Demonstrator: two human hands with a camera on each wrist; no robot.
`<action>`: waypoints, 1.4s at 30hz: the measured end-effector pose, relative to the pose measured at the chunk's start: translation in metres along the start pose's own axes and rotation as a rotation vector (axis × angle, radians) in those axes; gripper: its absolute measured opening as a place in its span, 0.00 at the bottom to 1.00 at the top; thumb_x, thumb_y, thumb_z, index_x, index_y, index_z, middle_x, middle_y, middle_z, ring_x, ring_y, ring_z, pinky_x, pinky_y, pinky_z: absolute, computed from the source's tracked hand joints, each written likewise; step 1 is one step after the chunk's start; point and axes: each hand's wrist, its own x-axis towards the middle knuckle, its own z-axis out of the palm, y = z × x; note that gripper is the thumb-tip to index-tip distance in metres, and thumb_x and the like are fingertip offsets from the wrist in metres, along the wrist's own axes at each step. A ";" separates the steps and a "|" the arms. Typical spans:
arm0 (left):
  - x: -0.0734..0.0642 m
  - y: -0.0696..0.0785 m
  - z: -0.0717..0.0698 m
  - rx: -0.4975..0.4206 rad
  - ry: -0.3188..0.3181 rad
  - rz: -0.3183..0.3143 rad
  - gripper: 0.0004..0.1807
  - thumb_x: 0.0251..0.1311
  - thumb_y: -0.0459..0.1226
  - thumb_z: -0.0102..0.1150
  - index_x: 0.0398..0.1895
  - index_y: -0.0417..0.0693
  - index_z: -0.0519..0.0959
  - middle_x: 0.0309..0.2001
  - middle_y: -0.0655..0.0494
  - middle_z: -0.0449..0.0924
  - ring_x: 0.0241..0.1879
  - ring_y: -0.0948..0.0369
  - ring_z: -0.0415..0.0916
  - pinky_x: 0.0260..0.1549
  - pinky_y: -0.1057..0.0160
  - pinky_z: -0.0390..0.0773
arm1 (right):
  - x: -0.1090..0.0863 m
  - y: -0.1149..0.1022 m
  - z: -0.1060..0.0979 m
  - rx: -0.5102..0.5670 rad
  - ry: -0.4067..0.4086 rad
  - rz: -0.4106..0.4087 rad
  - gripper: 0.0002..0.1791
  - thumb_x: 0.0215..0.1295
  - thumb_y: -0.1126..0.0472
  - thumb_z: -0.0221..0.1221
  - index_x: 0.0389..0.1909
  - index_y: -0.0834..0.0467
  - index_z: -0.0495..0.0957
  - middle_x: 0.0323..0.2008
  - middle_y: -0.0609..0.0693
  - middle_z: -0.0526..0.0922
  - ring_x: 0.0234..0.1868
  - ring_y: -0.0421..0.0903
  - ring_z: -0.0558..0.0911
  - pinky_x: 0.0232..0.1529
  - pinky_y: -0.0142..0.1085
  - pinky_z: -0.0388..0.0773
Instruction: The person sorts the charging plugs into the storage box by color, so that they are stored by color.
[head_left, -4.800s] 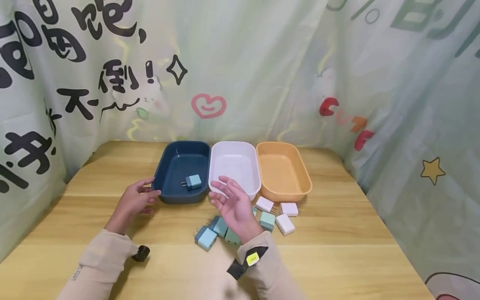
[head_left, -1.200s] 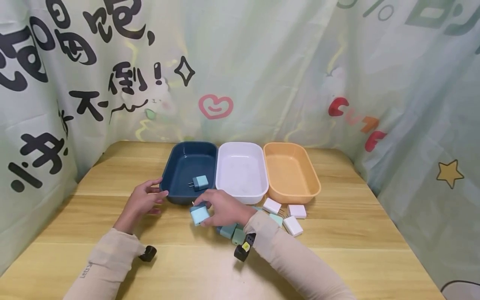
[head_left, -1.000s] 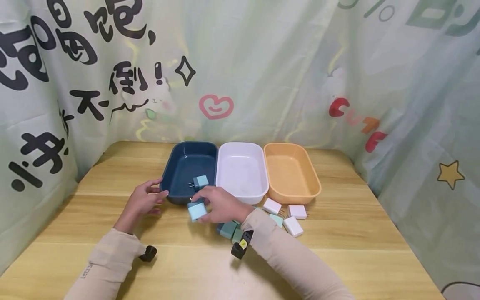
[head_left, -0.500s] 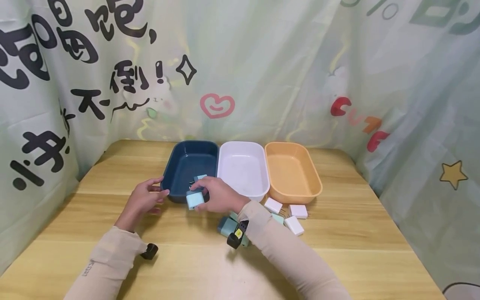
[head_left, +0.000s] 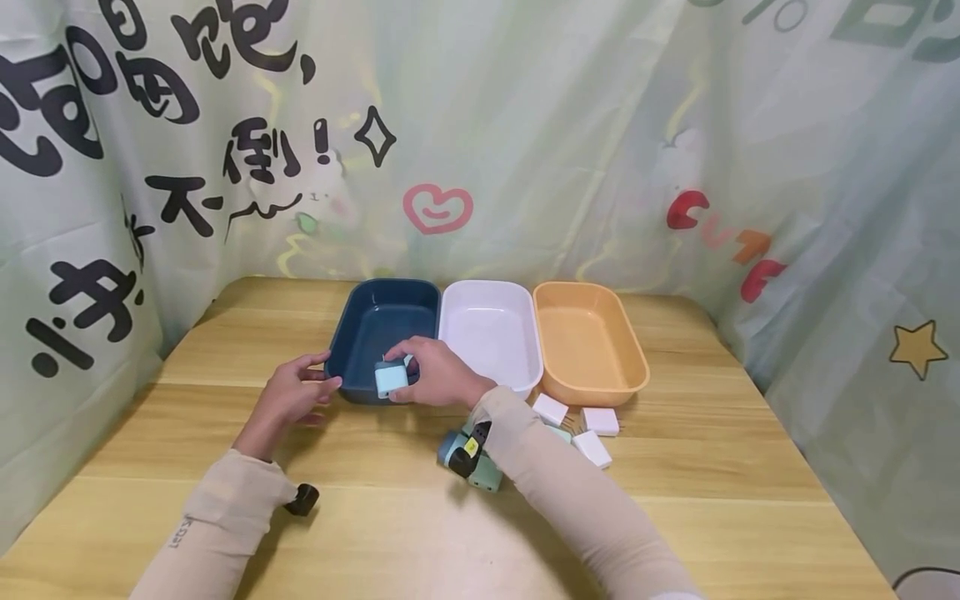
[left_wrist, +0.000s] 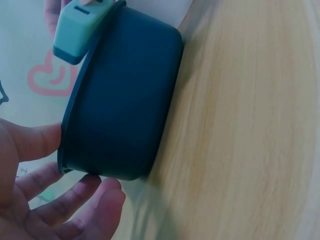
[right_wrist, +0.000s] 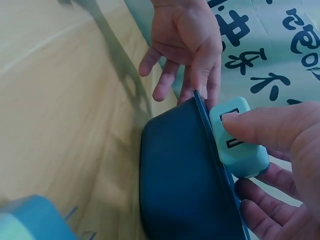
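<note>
The right hand (head_left: 435, 379) pinches a light blue charger (head_left: 390, 379) between thumb and fingers, holding it over the near rim of the dark blue tray (head_left: 375, 321). The left hand (head_left: 296, 398), fingers relaxed and spread, touches that tray's left near corner. More chargers (head_left: 592, 433) lie on the counter (head_left: 712, 467) beside the right forearm.

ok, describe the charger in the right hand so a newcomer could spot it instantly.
Three trays sit in a row on the wooden table; go to the dark blue tray on the left. At its near rim the right hand pinches a light blue charger, the only one lifted off the table.
</note>
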 end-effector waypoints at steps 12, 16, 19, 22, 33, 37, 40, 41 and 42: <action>0.000 -0.001 0.001 0.001 0.000 0.013 0.36 0.66 0.40 0.60 0.75 0.51 0.58 0.63 0.34 0.65 0.46 0.46 0.77 0.32 0.53 0.83 | 0.013 0.006 0.001 0.048 0.034 0.065 0.28 0.51 0.58 0.74 0.54 0.57 0.78 0.48 0.49 0.77 0.41 0.44 0.76 0.37 0.28 0.75; 0.000 -0.001 0.001 -0.003 -0.001 0.009 0.36 0.65 0.40 0.60 0.75 0.51 0.58 0.63 0.34 0.64 0.46 0.46 0.77 0.32 0.53 0.83 | 0.017 0.009 0.003 0.049 0.040 0.081 0.29 0.51 0.57 0.74 0.55 0.57 0.78 0.48 0.48 0.77 0.41 0.44 0.76 0.37 0.28 0.75; 0.001 -0.001 0.002 0.000 0.003 0.007 0.36 0.65 0.40 0.60 0.75 0.52 0.58 0.63 0.34 0.64 0.47 0.46 0.77 0.32 0.54 0.83 | 0.019 0.010 0.004 0.043 0.053 0.085 0.28 0.51 0.57 0.74 0.54 0.56 0.78 0.47 0.48 0.77 0.41 0.43 0.75 0.37 0.28 0.75; 0.001 -0.001 0.001 0.002 0.003 0.009 0.36 0.65 0.41 0.60 0.75 0.52 0.58 0.63 0.34 0.64 0.47 0.45 0.77 0.32 0.54 0.83 | 0.022 0.010 0.005 0.036 0.061 0.091 0.28 0.52 0.57 0.74 0.54 0.56 0.78 0.46 0.48 0.77 0.41 0.44 0.74 0.38 0.29 0.75; 0.002 -0.001 0.000 0.007 -0.006 0.015 0.36 0.65 0.41 0.60 0.75 0.52 0.58 0.64 0.34 0.64 0.47 0.45 0.77 0.33 0.54 0.83 | 0.034 0.013 0.004 0.034 0.056 0.072 0.29 0.52 0.57 0.73 0.55 0.58 0.77 0.46 0.49 0.79 0.41 0.45 0.76 0.39 0.27 0.74; 0.002 -0.001 0.000 0.005 -0.008 0.017 0.36 0.66 0.40 0.59 0.75 0.51 0.58 0.64 0.33 0.64 0.48 0.45 0.77 0.33 0.54 0.83 | 0.038 0.013 0.005 0.052 0.048 0.075 0.29 0.53 0.57 0.73 0.56 0.59 0.77 0.48 0.50 0.79 0.41 0.43 0.77 0.41 0.27 0.75; 0.001 -0.001 -0.001 0.005 -0.008 0.015 0.36 0.66 0.40 0.59 0.75 0.51 0.58 0.64 0.33 0.64 0.47 0.45 0.77 0.33 0.54 0.83 | 0.040 0.012 0.006 0.050 0.047 0.074 0.29 0.54 0.57 0.72 0.56 0.59 0.77 0.49 0.50 0.80 0.41 0.42 0.77 0.42 0.27 0.75; 0.001 -0.001 -0.001 0.004 -0.008 0.014 0.36 0.66 0.40 0.59 0.75 0.51 0.58 0.64 0.33 0.64 0.47 0.45 0.77 0.33 0.54 0.83 | 0.041 0.011 0.007 0.045 0.048 0.072 0.28 0.54 0.57 0.72 0.56 0.59 0.77 0.49 0.50 0.80 0.42 0.42 0.77 0.42 0.26 0.75; 0.000 -0.001 -0.001 0.004 -0.010 0.011 0.36 0.66 0.40 0.59 0.75 0.51 0.58 0.64 0.33 0.64 0.48 0.45 0.77 0.33 0.54 0.83 | 0.042 0.011 0.007 0.040 0.051 0.069 0.28 0.54 0.57 0.72 0.56 0.59 0.77 0.49 0.50 0.80 0.42 0.42 0.77 0.42 0.26 0.75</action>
